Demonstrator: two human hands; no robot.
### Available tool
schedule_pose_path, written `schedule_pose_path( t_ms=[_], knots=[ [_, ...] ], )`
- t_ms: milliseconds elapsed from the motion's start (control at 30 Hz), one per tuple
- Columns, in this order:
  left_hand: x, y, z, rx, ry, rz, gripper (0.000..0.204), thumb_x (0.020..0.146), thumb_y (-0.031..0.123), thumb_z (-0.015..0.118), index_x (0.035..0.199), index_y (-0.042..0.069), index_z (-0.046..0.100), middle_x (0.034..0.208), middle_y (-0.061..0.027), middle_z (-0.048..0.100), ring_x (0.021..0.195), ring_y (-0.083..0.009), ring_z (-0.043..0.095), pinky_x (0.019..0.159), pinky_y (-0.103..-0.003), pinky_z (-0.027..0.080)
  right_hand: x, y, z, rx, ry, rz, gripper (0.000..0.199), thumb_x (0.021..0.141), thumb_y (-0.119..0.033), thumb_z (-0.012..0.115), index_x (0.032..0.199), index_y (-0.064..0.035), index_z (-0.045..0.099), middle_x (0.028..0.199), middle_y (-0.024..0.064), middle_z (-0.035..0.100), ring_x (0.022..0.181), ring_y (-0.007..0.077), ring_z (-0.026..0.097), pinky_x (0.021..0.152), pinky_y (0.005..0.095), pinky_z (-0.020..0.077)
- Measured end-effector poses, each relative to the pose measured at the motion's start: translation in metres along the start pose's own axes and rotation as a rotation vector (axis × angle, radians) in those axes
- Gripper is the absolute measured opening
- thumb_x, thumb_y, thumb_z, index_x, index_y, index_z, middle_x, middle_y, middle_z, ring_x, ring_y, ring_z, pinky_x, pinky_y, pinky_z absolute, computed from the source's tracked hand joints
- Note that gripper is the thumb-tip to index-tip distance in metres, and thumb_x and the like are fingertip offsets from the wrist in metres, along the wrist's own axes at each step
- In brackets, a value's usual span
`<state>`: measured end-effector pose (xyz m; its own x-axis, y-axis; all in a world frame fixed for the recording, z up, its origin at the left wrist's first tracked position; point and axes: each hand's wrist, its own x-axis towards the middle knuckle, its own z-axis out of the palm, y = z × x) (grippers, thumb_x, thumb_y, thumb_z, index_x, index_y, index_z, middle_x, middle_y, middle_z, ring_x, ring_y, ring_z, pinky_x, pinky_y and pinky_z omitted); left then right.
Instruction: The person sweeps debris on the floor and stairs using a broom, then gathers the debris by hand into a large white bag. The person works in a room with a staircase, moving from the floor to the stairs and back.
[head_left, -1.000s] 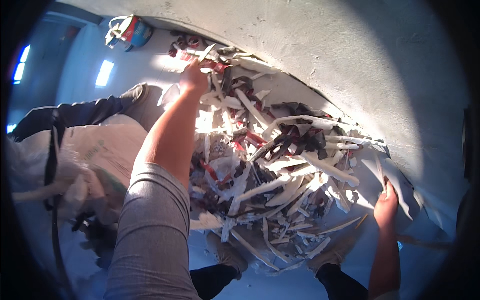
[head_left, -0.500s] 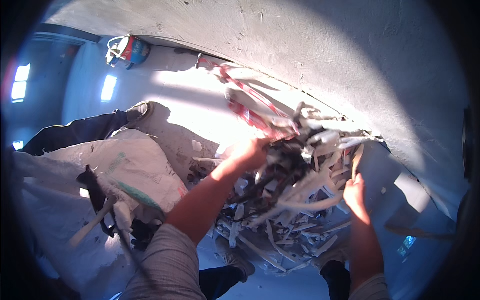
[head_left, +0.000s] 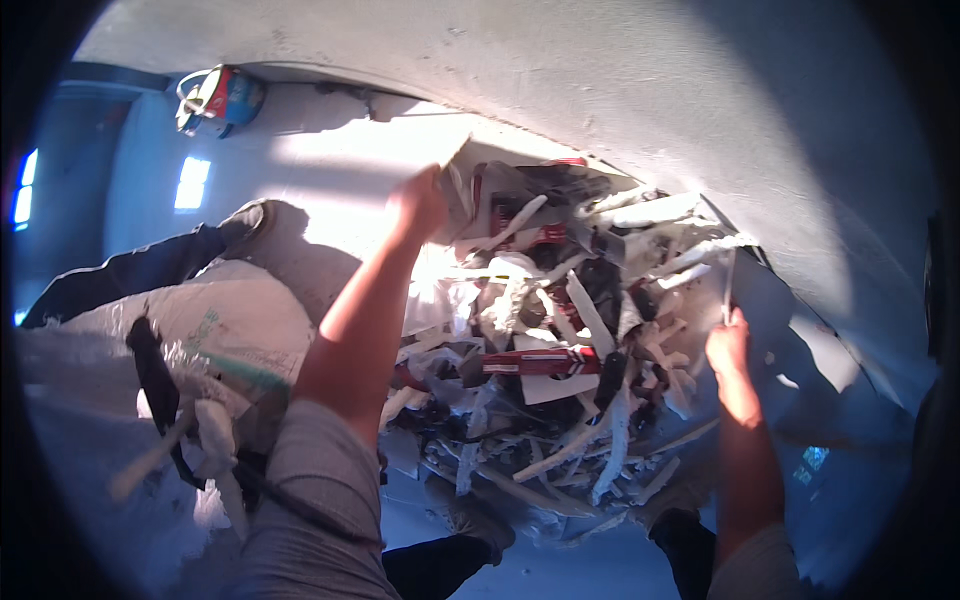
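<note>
My left hand (head_left: 418, 203) is closed in a fist beyond the left side of a debris heap. A thin greyish edge rises beside its knuckles; what the fingers hold, if anything, is hidden. At the heap's right side my right hand (head_left: 728, 345) grips a thin pale strip (head_left: 729, 285), which points up and away from me. Between the hands, the debris heap (head_left: 590, 430) is made of long white broken pieces, dark scraps and crumpled plastic. A red and white wrapper (head_left: 540, 361) lies across its middle.
At left lies a white woven sack (head_left: 250, 310), with dark and pale scraps beside it. Another person's leg (head_left: 150, 265) reaches in behind the sack. A red and blue bucket (head_left: 225, 100) stands far left. A grey wall (head_left: 640, 90) borders the heap. My shoes are at its near edge.
My left hand has moved left and away, off the heap. The long red strips beside it no longer stretch toward the wall, and more white pieces and red wrappers show. My right hand moved slightly right.
</note>
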<state>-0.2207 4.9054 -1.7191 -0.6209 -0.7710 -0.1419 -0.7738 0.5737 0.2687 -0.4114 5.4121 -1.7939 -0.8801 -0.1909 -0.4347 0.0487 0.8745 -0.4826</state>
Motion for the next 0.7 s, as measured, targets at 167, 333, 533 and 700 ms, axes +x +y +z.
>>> schedule_pose_path(
  t_ms=[167,333,533,700],
  knots=[
    [-0.098,0.031,0.062,-0.433,-0.193,0.068,0.035,0.092,0.008,0.051,0.125,0.004,0.06,0.107,-0.0226,0.068,0.098,-0.0267,0.067,0.086,-0.038,0.053,-0.011,-0.042,0.033,0.15,-0.047,0.048,0.026,0.083,-0.008,0.05,0.106,0.002,0.056,0.098,0.0293,0.064,0.093,0.0425,0.065,0.082,0.047,0.0502],
    [-0.176,0.087,0.066,-0.386,-0.177,0.116,0.042,0.088,0.011,0.052,0.13,0.006,0.057,0.11,-0.028,0.065,0.102,-0.0439,0.063,0.094,-0.047,0.048,-0.071,-0.074,0.093,0.706,-0.366,0.261,0.025,0.085,-0.009,0.054,0.108,0.0003,0.058,0.096,0.0174,0.065,0.085,0.0293,0.065,0.077,0.0412,0.0517],
    [-0.242,0.112,0.09,-0.78,-0.255,-0.066,0.054,0.088,0.013,0.064,0.139,0.004,0.048,0.102,-0.023,0.067,0.094,-0.0326,0.068,0.084,-0.038,0.052,-0.121,-0.11,0.097,1.077,-0.546,0.181,0.038,0.083,-0.015,0.073,0.117,-0.0019,0.061,0.104,0.0065,0.068,0.09,0.0172,0.065,0.073,0.0298,0.0517],
    [-0.282,0.176,0.025,-0.767,-0.05,0.039,0.043,0.087,0.006,0.059,0.13,0.001,0.056,0.108,-0.0207,0.064,0.085,-0.04,0.061,0.076,-0.044,0.049,-0.154,-0.097,0.033,1.123,-0.598,0.202,0.044,0.085,-0.014,0.068,0.126,-0.0039,0.056,0.103,0.0065,0.068,0.086,0.0157,0.065,0.073,0.0291,0.0526]
  ],
)
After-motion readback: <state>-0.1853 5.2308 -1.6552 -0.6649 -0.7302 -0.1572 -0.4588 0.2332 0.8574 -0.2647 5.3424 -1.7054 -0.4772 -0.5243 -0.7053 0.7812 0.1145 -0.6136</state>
